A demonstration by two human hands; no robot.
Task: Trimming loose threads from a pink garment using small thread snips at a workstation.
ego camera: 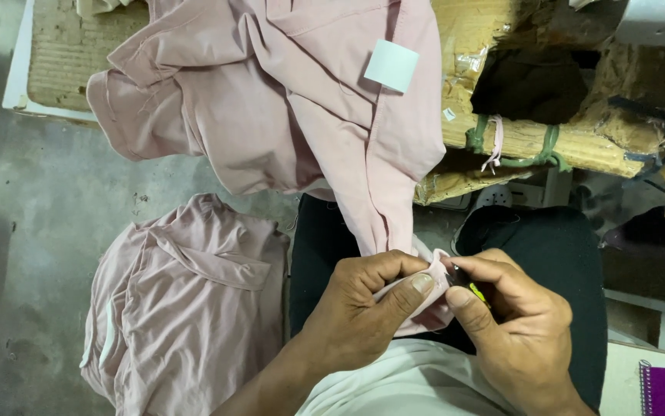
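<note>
1. Hands at work at six o'clock: left hand point(359, 308) pinches the hem of a pink garment point(309, 100) between thumb and fingers.
2. Right hand point(513, 327) grips a small dark tool with a yellow-green part point(472, 288), pressed to the same hem.
3. Garment trails up to twelve o'clock, draped over a worn cardboard-covered table point(571, 139), a white tag point(391, 65) on it.
4. More pink garments point(182, 308) lie heaped on the concrete floor point(32, 208) at eight o'clock.
</note>
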